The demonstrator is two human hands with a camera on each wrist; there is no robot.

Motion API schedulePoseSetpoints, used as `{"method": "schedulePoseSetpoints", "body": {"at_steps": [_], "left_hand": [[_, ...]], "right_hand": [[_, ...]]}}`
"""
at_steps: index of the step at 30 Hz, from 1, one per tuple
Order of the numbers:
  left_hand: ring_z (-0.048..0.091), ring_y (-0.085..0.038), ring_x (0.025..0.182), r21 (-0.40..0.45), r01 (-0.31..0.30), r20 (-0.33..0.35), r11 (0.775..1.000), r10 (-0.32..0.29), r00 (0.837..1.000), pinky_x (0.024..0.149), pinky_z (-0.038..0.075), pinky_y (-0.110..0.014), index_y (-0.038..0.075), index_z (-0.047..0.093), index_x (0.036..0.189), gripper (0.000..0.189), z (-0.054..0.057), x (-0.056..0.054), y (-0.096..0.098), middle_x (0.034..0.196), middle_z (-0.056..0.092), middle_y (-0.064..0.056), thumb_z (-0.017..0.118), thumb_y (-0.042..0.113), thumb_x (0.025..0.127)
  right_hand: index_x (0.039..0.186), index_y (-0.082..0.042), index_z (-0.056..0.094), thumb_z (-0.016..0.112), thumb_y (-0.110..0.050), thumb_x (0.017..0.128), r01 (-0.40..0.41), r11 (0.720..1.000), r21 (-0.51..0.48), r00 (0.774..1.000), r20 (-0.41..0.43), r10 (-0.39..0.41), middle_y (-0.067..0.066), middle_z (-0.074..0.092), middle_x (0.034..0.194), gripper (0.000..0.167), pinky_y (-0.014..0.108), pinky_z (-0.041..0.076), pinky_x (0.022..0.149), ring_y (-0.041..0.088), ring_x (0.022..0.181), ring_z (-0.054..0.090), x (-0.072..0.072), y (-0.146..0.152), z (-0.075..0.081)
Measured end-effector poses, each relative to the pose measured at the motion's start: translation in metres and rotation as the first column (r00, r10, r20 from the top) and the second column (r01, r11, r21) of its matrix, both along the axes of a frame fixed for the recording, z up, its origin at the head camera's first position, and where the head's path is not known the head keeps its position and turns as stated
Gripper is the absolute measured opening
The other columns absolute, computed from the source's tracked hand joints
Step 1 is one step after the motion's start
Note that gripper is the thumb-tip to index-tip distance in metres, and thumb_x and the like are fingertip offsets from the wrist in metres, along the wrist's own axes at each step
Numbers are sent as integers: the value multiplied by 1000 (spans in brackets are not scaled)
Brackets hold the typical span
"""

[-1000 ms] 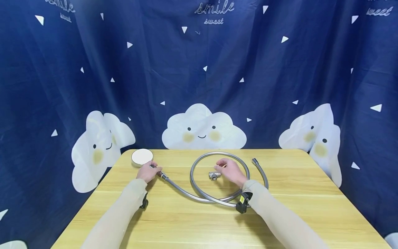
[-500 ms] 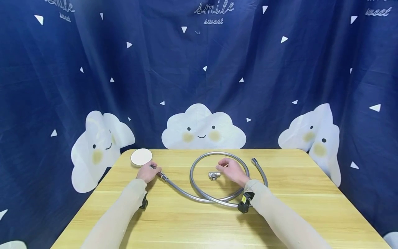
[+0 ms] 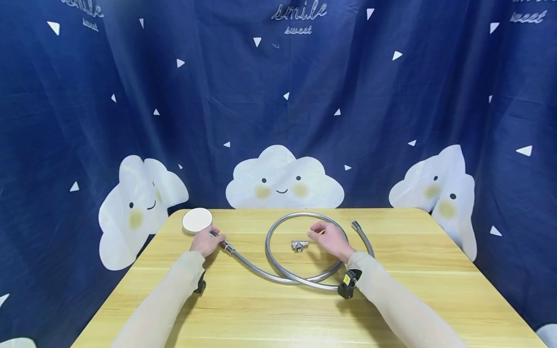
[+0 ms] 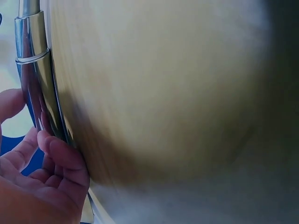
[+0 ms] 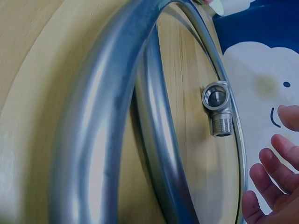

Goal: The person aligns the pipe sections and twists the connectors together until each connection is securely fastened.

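My left hand [image 3: 206,241] grips the handle of a shower head at the table's far left. Its round white face [image 3: 197,220] points up. In the left wrist view, thumb and fingers pinch the shiny chrome handle [image 4: 37,88]. From its lower end runs a flexible metal shower hose [image 3: 256,267], looped once on the table. Inside the loop lies a small metal tee fitting [image 3: 299,246], one round opening [image 5: 217,97] showing in the right wrist view. My right hand [image 3: 331,240] hovers just right of the fitting, fingers loosely bent, holding nothing.
The hose's free end [image 3: 356,225] points toward the back at the right of the loop. All lies on a light wooden table [image 3: 261,314]. A dark blue curtain [image 3: 278,106] with cloud prints hangs behind and at both sides.
My right hand has drawn back a little to the right, away from the tee fitting. The left hand, shower head and hose look unmoved.
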State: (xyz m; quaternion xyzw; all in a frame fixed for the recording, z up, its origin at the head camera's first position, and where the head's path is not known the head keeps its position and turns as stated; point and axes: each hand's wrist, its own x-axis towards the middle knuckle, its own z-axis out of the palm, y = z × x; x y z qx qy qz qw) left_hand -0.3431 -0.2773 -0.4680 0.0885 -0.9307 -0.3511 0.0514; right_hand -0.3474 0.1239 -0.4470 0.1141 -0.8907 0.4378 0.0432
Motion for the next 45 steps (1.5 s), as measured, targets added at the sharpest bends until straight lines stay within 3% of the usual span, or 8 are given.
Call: {"method": "schedulePoseSetpoints", "body": {"at_steps": [7, 14, 18, 28, 34, 45], "left_hand": [[56, -39, 116, -21, -4, -17, 1000, 3, 1000, 100, 43, -53, 3, 62, 125, 40, 2, 0, 0, 126, 62, -24, 63, 29, 94], [64, -28, 89, -37, 3, -8, 999, -3, 1000, 79, 48, -42, 10, 63, 130, 42, 10, -6, 8, 109, 70, -14, 61, 32, 94], [63, -26, 92, -54, 21, -35, 998, -23, 999, 81, 47, -42, 12, 65, 127, 40, 18, -6, 20, 104, 70, -11, 62, 33, 92], [59, -20, 78, -112, 154, -123, 982, -168, 978, 75, 47, -37, 10, 67, 121, 35, 39, -2, 56, 89, 66, -4, 64, 29, 92], [59, -20, 86, -151, 218, -134, 964, -238, 962, 79, 47, -39, 13, 68, 123, 38, 45, -1, 78, 95, 65, -2, 66, 34, 91], [59, -19, 89, -152, 296, -128, 943, -316, 940, 80, 48, -39, 18, 69, 120, 31, 45, -8, 103, 99, 65, -1, 68, 32, 91]], "right_hand": [[109, -6, 71, 71, -23, 93, -1, 1000, -2, 1000, -2, 1, 7, 69, 103, 23, 37, 50, 83, 22, 94, 62, -2, 4, 0], [116, -2, 67, 68, -24, 95, -11, 1000, -11, 1000, 28, 12, 11, 69, 109, 30, 35, 51, 83, 25, 98, 62, 0, 12, 3], [118, -2, 66, 67, -25, 95, -8, 1000, -4, 999, 35, 8, 11, 69, 111, 32, 34, 50, 82, 24, 98, 62, 1, 22, 4], [119, -4, 68, 67, -30, 96, 21, 998, 64, 1000, 14, -22, 10, 71, 111, 34, 36, 49, 84, 24, 100, 62, 3, 43, 11], [114, -2, 69, 68, -23, 95, 27, 998, 51, 999, -25, -25, 11, 71, 106, 28, 33, 48, 80, 24, 95, 62, 0, 55, 8], [116, 2, 67, 68, -23, 95, 58, 997, 55, 998, -34, -57, 14, 69, 103, 32, 32, 48, 77, 26, 92, 62, -2, 74, 4]]}}
